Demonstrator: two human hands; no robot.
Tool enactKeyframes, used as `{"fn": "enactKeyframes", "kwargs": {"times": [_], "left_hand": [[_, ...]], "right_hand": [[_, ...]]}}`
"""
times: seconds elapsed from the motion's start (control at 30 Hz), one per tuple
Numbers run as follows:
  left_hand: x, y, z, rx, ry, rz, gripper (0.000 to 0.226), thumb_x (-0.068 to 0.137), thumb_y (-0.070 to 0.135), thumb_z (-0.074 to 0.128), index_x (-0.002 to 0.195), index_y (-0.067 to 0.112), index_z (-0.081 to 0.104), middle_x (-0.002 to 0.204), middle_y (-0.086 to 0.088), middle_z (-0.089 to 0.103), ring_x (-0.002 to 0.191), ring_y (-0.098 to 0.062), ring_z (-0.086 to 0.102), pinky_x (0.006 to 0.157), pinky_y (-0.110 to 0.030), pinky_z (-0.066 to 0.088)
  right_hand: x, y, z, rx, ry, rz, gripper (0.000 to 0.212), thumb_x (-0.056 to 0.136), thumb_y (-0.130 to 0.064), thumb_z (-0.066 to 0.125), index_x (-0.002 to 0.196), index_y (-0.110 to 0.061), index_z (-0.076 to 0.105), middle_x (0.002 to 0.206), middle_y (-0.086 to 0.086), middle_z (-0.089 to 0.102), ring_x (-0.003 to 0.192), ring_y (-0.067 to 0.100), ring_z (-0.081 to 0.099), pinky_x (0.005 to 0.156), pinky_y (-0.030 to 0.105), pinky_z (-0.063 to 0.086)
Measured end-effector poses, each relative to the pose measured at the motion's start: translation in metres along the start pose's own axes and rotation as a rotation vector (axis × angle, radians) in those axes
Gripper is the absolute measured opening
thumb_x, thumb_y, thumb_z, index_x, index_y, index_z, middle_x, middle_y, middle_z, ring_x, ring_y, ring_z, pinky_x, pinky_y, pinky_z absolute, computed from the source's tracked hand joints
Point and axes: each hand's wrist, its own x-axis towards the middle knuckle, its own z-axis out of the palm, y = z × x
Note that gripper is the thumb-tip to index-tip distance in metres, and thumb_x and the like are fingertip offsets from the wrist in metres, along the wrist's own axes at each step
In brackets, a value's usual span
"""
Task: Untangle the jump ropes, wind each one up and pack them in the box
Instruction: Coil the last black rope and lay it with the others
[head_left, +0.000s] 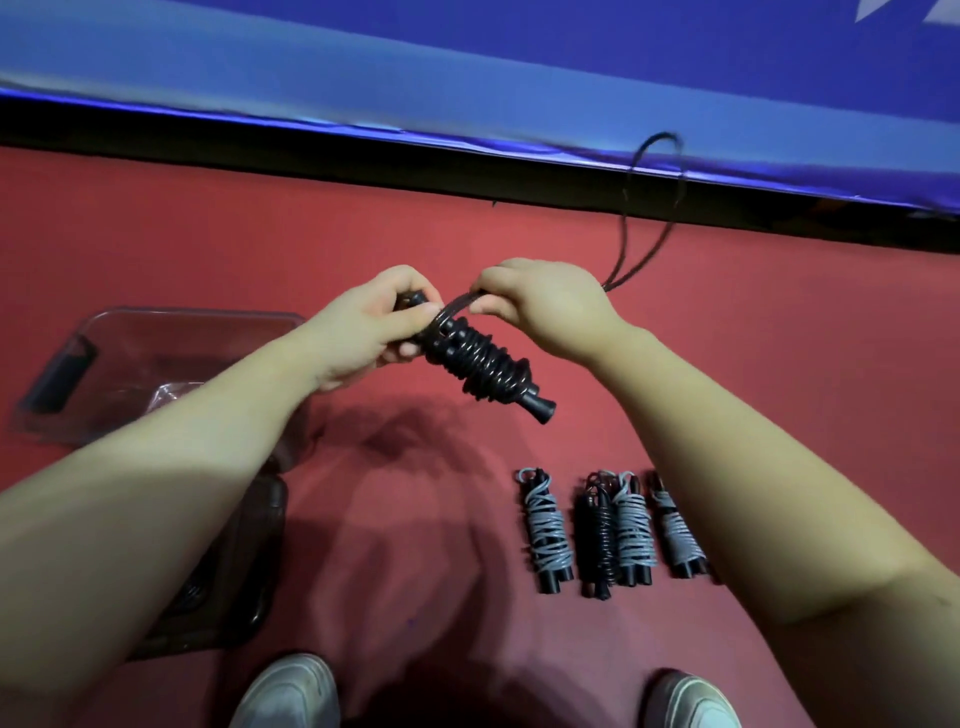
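My left hand (371, 325) grips the upper end of a pair of black jump-rope handles (480, 364), with black cord wound tightly round their middle. My right hand (545, 306) pinches the loose black cord (631, 208) just above the handles; the free end loops away up and to the right. Several wound ropes (608, 527) lie in a row on the red floor lower right: grey-corded bundles and one black one. A clear plastic box (156, 343) stands on the floor at the left, partly behind my left forearm.
A blue padded wall (467, 67) with a black base strip runs along the far side. A dark lid or tray (228, 587) lies under my left arm. My two light shoes (291, 691) show at the bottom edge.
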Motion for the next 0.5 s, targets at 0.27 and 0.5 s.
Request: {"fn": "enactKeyframes", "kwargs": {"times": [0.27,0.5], "left_hand": [[0.004,0.016,0.016,-0.267,0.026,0.066,0.017,0.097,0.004,0.045,0.085,0.015,0.044,0.088,-0.007,0.047,0.05,-0.006,0.045,0.046,-0.013,0.032],[0.022,0.022,0.02,-0.463,0.344,0.106,0.018,0.099,0.004,0.044,0.084,0.014,0.04,0.081,-0.01,0.049,0.046,-0.008,0.047,0.045,-0.016,0.034]], "right_hand": [[-0.028,-0.014,0.045,0.926,-0.265,0.559,0.03,0.095,-0.027,0.045,0.121,-0.014,0.053,0.104,-0.004,0.048,0.116,0.021,0.049,0.08,0.024,0.035],[-0.03,-0.059,0.077,0.671,-0.02,0.405,0.022,0.1,-0.022,0.039,0.112,-0.006,0.048,0.098,0.016,0.063,0.09,0.037,0.06,0.076,0.043,0.046]]}}
